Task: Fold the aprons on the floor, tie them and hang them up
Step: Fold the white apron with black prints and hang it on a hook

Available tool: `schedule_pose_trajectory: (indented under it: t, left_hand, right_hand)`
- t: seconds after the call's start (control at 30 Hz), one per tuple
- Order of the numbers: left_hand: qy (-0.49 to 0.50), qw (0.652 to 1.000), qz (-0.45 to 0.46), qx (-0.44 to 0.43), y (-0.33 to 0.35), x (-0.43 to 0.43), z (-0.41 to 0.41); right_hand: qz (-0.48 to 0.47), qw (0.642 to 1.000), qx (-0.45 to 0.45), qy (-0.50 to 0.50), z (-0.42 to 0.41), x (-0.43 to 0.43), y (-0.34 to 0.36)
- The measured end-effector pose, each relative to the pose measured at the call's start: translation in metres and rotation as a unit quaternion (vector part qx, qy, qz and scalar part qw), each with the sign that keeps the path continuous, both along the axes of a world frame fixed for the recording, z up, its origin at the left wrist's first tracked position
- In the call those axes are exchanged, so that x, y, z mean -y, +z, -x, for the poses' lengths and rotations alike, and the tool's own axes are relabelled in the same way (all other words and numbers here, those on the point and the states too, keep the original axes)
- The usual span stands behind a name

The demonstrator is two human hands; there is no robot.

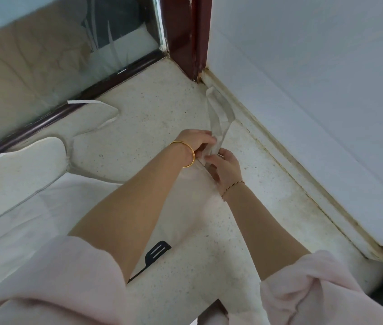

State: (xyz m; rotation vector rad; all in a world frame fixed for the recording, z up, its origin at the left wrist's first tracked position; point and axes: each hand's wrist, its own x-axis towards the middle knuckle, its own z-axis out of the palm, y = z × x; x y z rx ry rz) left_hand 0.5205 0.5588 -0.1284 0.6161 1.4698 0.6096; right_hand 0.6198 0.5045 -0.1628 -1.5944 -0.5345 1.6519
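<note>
The floor [157, 109] is pale speckled stone, meeting a dark red door sill [92, 90] at the far left and a stained white skirting [279, 148] at the right. A folded apron [193, 207] lies on it as a long white strip, with a black spatula-shaped mark [157, 252] near its nearer end. Its strap [218, 113] runs on to the skirting, its far end against it. A second apron [21, 174] lies bunched at the left, its tie [85, 101] reaching the sill.

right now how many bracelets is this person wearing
2: a gold bangle on the left wrist and a thin dark cord bracelet on the right wrist; the pink sleeves may hide more.
</note>
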Motion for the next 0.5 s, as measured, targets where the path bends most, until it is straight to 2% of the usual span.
schedule_pose_trajectory:
  t: [0.23,0.5]
  left_hand:
    - [-0.078,0.997,0.012,0.018,0.027,-0.002,0.002]
    - [-0.004,0.986,-0.113,0.12,0.09,-0.011,0.012]
  right_hand:
    - [-0.03,0.986,0.163,-0.003,0.016,0.001,-0.002]
    - [-0.029,0.941,0.327,0.084,0.016,0.006,-0.01]
